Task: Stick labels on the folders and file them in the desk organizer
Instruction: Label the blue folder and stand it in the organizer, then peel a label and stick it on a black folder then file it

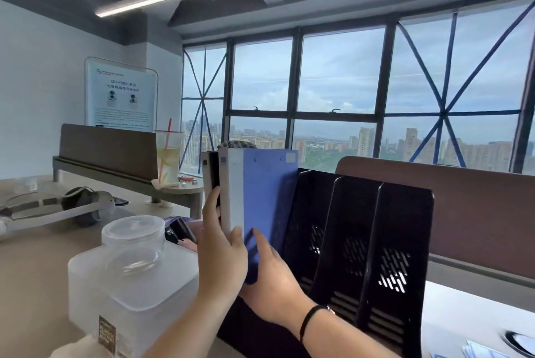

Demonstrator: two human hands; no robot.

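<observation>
A blue folder (266,198) with a white spine label stands upright at the left end of the black desk organizer (373,241). Just left of it stands a black folder (210,175) with a pale spine. My left hand (221,253) grips the spines of both folders, thumb on the black one and fingers on the blue one's white spine. My right hand (272,276) lies against the lower part of the blue folder's cover, with the index finger stretched up along it. The organizer's right-hand slots hold nothing.
A frosted plastic jar (130,268) with a clear round lid stands close to my left arm. A VR headset (58,207) lies on the desk at left, and a drink cup with a red straw (168,157) stands behind. A brown partition (463,212) runs behind the organizer.
</observation>
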